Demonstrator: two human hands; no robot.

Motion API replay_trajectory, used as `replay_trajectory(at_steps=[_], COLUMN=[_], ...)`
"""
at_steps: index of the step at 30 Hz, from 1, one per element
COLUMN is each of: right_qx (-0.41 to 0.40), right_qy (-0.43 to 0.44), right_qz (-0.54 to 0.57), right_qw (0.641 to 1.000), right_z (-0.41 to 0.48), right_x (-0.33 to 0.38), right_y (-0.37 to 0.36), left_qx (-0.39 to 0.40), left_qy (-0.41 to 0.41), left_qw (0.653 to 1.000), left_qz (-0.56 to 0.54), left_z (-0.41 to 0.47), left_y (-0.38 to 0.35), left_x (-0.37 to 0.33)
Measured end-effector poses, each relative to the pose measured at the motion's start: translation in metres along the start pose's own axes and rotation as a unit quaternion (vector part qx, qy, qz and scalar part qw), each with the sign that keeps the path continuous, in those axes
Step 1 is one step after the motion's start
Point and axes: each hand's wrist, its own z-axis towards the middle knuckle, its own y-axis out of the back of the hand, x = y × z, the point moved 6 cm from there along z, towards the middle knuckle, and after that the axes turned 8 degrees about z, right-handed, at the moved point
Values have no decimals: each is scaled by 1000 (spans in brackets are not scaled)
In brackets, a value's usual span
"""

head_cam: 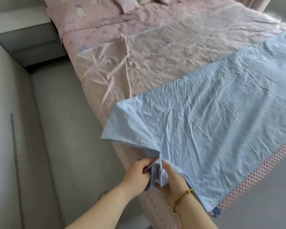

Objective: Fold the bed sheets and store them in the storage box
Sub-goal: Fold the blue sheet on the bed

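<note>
We have both hands at the near edge of the bed (157, 210). Our left hand (137, 173) and our right hand (172, 178), which has a braided bracelet (182, 196) on its wrist, each curl their fingers round a bunched fold of the blue sheet (213, 113). The hands are close together, with the cloth gathered between them. The rest of that sheet lies spread and creased across the bed, one corner hanging over the near side.

We judge the folding barely begun — the sheet seems to lie doubled in a long band, and we are collecting its near end. The next move, we think, calls for matching the corners, then lifting the end and carrying it across evenly so the layers do not slip.

Beyond lies a second, pinkish-beige sheet (147, 60), flat and not yet folded, over a pink quilted cover, with a patterned pillow (82, 12) at the far end. A grey nightstand (28, 38) stands beside the bed's head, on a pale grey floor (73, 129). The storage box is not in view.
</note>
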Motion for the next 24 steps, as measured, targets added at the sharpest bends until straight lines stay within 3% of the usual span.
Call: replay_trajectory(at_steps=[6, 7, 8, 11, 12, 16, 21, 22, 24], right_qx=[-153, -178, -196, -195, -192, -190, -193, -190, -180], right_qy=[80, 94, 101, 106, 114, 151, 190, 198, 221], right_qz=[-46, -42, -34, 34, 68, 141, 208, 215, 225], right_qw=[984, 978, 975, 974, 972, 960, 940, 937, 932], right_z=[13, 15, 18, 19, 19, 8, -1, -4, -8], right_x=[18, 19, 21, 25, 24, 18, 5, 3, 2], right_y=[-17, -18, -19, -31, -32, -24, -10, -8, -3], left_qx=[228, 235, 213, 47, 42, 151, 120, 125, 150], left_qy=[-65, -59, -48, -5, 27, 97, -26, -49, -55], left_qw=[965, 963, 968, 991, 985, 925, 815, 810, 838], left_qz=[109, 117, 119, 127, 166, 335, 566, 571, 522], left_z=[32, 36, 45, 80, 93, 114, 132, 137, 144], left_y=[9, 20, 34, 86, 93, 78, 67, 64, 68], left_x=[6, 9, 14, 42, 56, 99, 92, 88, 83])
